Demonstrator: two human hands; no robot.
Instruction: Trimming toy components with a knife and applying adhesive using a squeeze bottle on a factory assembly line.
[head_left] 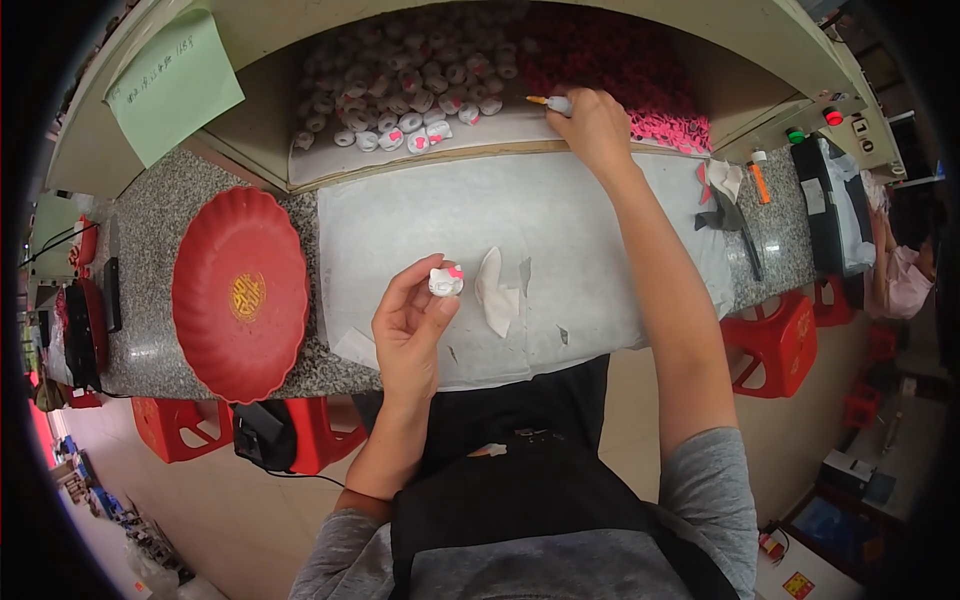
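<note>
My left hand (408,318), held over the near part of the white paper sheet (400,225), pinches a small white cat-head figure (444,283) with a pink bow on its upper right. Up at the box's front edge, my right hand (598,132) is closed around a small pale bottle (558,105) with a yellowish tip pointing left. To the left of that hand lies a pile of white cat-head figures (400,95); some carry pink bows. Right of it is a heap of small pink bows (675,133). A crumpled white tissue (494,295) lies beside my left hand.
A red scalloped tray (225,345) sits at the left on the speckled counter (145,290). A green paper note (175,88) hangs upper left. At the right are an orange-bodied tube (761,183), dark scraps and a black box (835,205). Red stools (785,345) stand below.
</note>
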